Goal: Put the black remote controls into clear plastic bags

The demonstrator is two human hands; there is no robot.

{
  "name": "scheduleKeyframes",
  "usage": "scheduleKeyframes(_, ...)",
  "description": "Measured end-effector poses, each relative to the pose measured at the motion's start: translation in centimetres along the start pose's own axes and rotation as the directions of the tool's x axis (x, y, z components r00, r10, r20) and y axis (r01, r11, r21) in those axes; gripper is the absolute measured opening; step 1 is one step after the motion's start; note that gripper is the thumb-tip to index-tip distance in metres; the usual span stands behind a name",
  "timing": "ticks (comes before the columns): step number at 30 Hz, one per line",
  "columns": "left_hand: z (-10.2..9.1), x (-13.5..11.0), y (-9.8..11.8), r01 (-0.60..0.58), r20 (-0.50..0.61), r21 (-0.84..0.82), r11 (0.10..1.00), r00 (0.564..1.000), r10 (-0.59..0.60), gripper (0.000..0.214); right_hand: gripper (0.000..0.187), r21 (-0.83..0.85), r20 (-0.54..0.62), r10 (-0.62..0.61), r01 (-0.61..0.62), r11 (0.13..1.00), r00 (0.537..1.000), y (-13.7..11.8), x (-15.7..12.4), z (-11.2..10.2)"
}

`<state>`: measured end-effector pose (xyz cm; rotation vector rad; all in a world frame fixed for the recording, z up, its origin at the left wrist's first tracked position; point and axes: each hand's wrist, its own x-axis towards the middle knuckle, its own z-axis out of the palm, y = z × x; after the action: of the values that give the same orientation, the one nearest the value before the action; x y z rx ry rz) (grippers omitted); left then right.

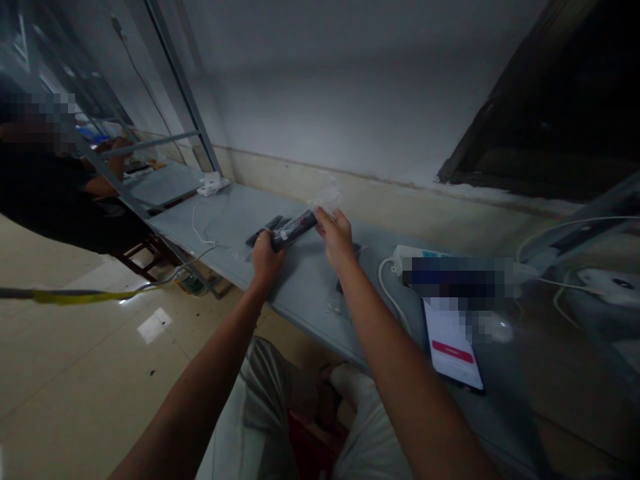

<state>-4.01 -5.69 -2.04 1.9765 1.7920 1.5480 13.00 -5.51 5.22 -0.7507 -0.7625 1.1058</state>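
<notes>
My left hand (266,257) is closed around the lower end of a long black object (295,229) wrapped in clear plastic, held just above the grey workbench (225,213). My right hand (334,233) pinches the upper end of the same object, where the clear plastic bag (325,197) sticks out past my fingers. More dark, similar pieces (264,231) lie on the bench right behind my left hand.
A phone (453,350) with a lit screen lies on the bench to the right, beside a white power strip (400,260) with cables. Another white power strip (213,184) sits farther back. A person in dark clothing (45,193) works at the far left.
</notes>
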Motion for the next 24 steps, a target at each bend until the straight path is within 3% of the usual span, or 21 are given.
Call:
scheduleKeyframes(4,0.1,-0.1,0.1,-0.074,0.027,-0.019,0.997,0.997,0.074,0.031,0.027,0.069,0.016,0.143,-0.143,0.987,0.99,2.7,-0.9,-1.1)
scheduleKeyframes(9,0.1,0.0,0.1,-0.095,-0.014,0.026,0.995,0.995,0.096,0.028,0.03,0.144,-0.02,0.131,-0.127,0.981,0.991,3.5,-1.1,-2.1)
scheduleKeyframes(17,-0.7,0.1,0.6,0.042,-0.083,0.16,0.986,0.996,-0.029,0.017,0.029,0.23,-0.088,0.134,-0.11,0.967,0.987,2.6,-1.6,-2.6)
scheduleKeyframes(24,-1.5,0.4,-0.1,0.163,-0.256,0.016,0.987,0.954,-0.153,0.025,0.03,0.316,-0.079,0.2,-0.166,0.934,0.977,1.2,-1.1,-3.5)
